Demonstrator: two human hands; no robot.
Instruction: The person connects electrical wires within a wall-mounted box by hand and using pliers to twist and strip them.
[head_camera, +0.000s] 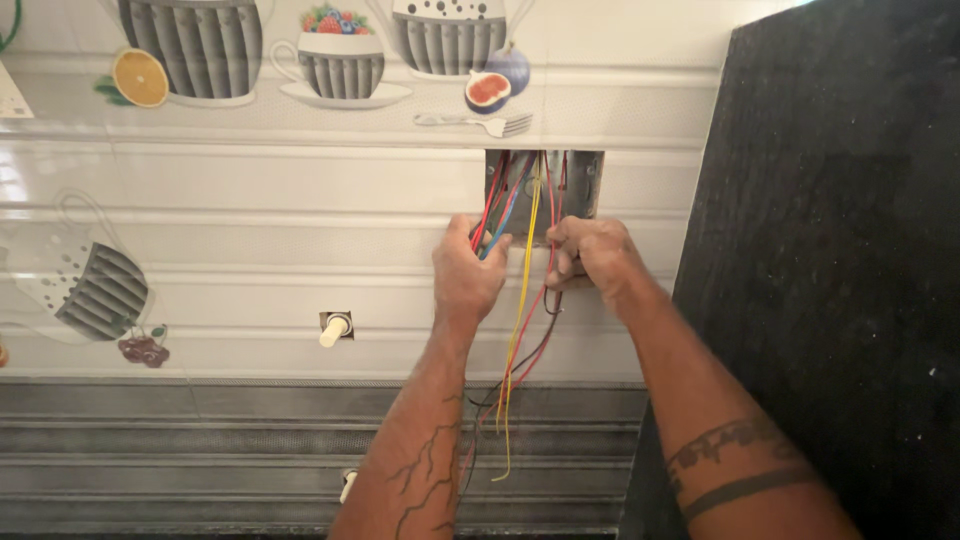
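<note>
Left hand (466, 275) pinches red and blue wires (492, 215) at wall box (580, 180), right hand (590, 255) closed on another wire, keeping strands apart; yellow wire (520, 310) hangs loose

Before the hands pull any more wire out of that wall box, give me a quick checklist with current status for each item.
1. Both hands at the wall box: ok. Left hand and right hand are at its lower edge.
2. Left grip on wires: ok. Fingers are closed around red and blue wires.
3. Right grip: cannot tell. The fist is closed near the red wires, but what it holds is hidden.
4. Yellow wire free: ok. It hangs loose down the tiled wall.
5. Wire ends bare or capped: cannot tell, too small.
6. Loose wires untangled: not ok. Red, yellow and dark strands cross below the hands.
</note>
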